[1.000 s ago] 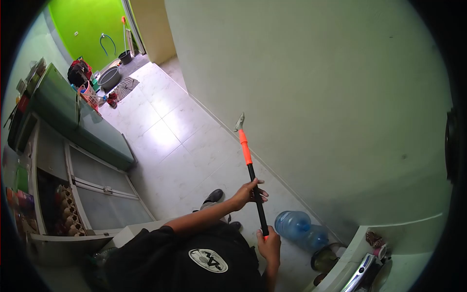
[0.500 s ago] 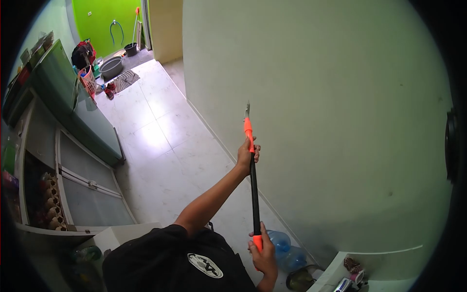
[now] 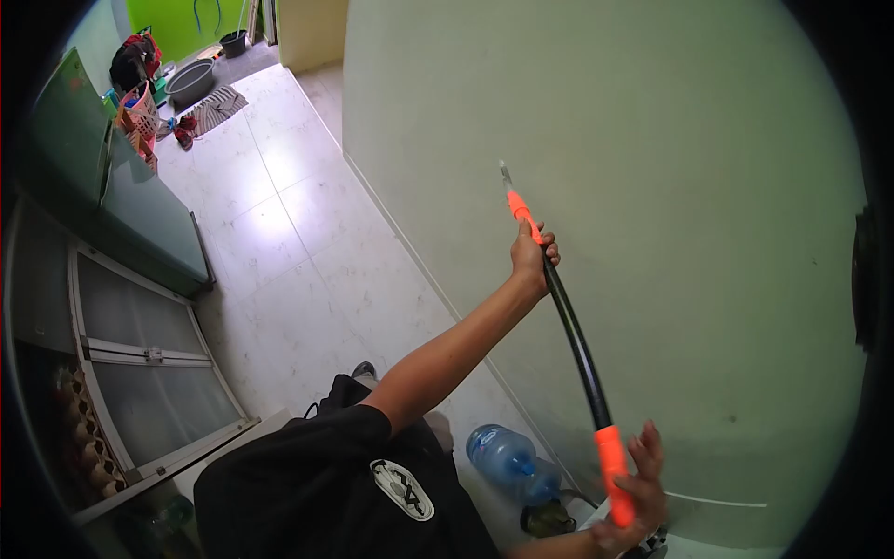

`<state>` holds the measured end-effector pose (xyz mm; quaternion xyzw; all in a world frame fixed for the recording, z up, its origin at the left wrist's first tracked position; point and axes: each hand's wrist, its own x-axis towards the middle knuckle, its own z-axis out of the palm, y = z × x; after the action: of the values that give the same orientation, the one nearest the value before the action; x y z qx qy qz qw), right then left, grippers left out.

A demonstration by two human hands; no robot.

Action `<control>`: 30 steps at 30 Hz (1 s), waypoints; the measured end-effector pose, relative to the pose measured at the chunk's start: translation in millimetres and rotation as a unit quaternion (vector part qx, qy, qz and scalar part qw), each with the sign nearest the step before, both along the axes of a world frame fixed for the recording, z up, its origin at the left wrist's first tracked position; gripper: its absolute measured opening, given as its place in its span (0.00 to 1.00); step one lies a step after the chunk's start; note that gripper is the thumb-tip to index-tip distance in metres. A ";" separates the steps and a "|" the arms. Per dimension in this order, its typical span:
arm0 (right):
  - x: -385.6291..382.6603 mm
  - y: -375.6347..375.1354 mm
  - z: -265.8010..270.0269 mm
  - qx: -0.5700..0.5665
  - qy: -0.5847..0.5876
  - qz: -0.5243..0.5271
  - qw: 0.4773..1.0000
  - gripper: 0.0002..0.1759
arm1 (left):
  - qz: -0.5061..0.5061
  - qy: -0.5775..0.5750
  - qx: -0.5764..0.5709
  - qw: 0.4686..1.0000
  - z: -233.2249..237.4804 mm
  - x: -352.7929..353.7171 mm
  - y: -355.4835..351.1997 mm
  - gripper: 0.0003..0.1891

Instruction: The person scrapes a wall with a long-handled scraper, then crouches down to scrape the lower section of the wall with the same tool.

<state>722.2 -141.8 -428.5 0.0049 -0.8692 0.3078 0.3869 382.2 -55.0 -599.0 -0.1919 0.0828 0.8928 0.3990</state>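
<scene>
A long black pole (image 3: 575, 337) with orange ends and a narrow metal tip slants across the middle, its tip pointing up toward the wall. My left hand (image 3: 533, 259) is closed around it just below the upper orange collar (image 3: 519, 205). At the lower right, the orange grip (image 3: 611, 466) lies against my right hand (image 3: 644, 494). The fingers of that hand are spread and stretched upward beside the grip, slightly blurred.
A pale green wall (image 3: 652, 233) rises on the right. Blue water bottles (image 3: 503, 455) stand on the floor by it. To the left are a fridge (image 3: 154, 205) and a glass-door cabinet (image 3: 154, 326) with egg trays (image 3: 86, 433). A grey basin (image 3: 191, 82) sits farther back.
The pole has moved right and now leans more, its lower end swung out to the right. My right hand has loosened from around the grip, fingers spreading. The view has shifted.
</scene>
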 end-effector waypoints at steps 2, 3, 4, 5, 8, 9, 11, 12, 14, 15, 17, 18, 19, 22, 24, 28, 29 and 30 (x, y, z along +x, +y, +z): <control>-5.6 8.5 8.1 -0.111 0.022 0.060 0.992 0.25 | 0.014 -0.035 -0.004 0.999 3.6 -5.9 4.4 0.22; -13.6 18.1 9.1 -0.144 0.052 0.101 0.983 0.23 | 0.023 -0.049 -0.004 0.999 6.9 -12.3 5.9 0.22; -29.6 26.2 13.5 -0.174 0.085 0.144 0.970 0.23 | 0.017 -0.061 -0.004 0.998 8.8 -16.9 8.8 0.22; -48.3 30.0 19.3 -0.170 0.077 0.179 0.966 0.22 | 0.011 -0.073 -0.004 0.997 9.3 -17.4 9.9 0.22; -113.7 26.0 38.7 -0.123 0.071 0.265 0.954 0.20 | -0.005 -0.109 0.024 0.994 4.5 -23.2 17.8 0.20; -129.3 26.0 38.0 -0.115 0.094 0.288 0.946 0.20 | -0.009 -0.125 0.037 0.991 -0.6 -25.5 21.7 0.20; -150.3 26.6 36.3 -0.103 0.138 0.335 0.926 0.21 | -0.013 -0.134 0.055 0.989 -12.5 -29.8 31.4 0.20; -162.0 23.4 37.4 -0.115 0.131 0.334 0.926 0.25 | -0.018 -0.140 0.066 0.988 -20.0 -32.9 37.2 0.20; -168.7 30.3 40.7 -0.107 0.086 0.339 0.931 0.25 | -0.028 -0.140 0.071 0.987 -30.6 -39.9 43.1 0.21; -171.2 34.0 40.0 -0.099 0.064 0.340 0.933 0.26 | -0.034 -0.137 0.068 0.988 -36.5 -40.2 44.6 0.21; -180.5 38.7 35.9 -0.101 0.105 0.327 0.934 0.27 | -0.039 -0.132 0.055 0.989 -36.0 -47.8 46.8 0.21; -182.6 39.5 36.9 -0.108 0.111 0.314 0.937 0.28 | -0.039 -0.131 0.042 0.990 -36.4 -49.0 48.1 0.21; -184.0 38.0 37.5 -0.117 0.115 0.300 0.940 0.28 | -0.039 -0.132 0.028 0.990 -36.4 -48.8 46.2 0.21; -187.1 20.5 40.7 -0.131 0.113 0.220 0.960 0.29 | -0.058 -0.142 0.027 0.988 -33.4 -53.3 42.0 0.21; -202.4 8.6 41.6 -0.146 0.173 0.187 0.956 0.29 | -0.080 -0.152 -0.004 0.985 -19.0 -60.4 34.6 0.21; -245.1 2.2 41.4 -0.166 0.177 0.152 0.958 0.22 | -0.101 -0.172 -0.010 0.980 -34.9 -82.9 34.7 0.21; -257.7 2.6 41.9 -0.164 0.157 0.141 0.964 0.20 | -0.117 -0.180 0.001 0.977 -36.2 -87.4 30.7 0.21; -275.2 -21.3 39.1 -0.188 0.212 0.113 0.952 0.16 | -0.132 -0.184 0.018 0.974 -37.4 -97.3 25.2 0.21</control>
<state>447.1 -163.1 -389.4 0.0952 -0.6873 0.4989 0.5193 284.9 -29.8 -636.4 -0.3334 0.0170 0.7826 0.5254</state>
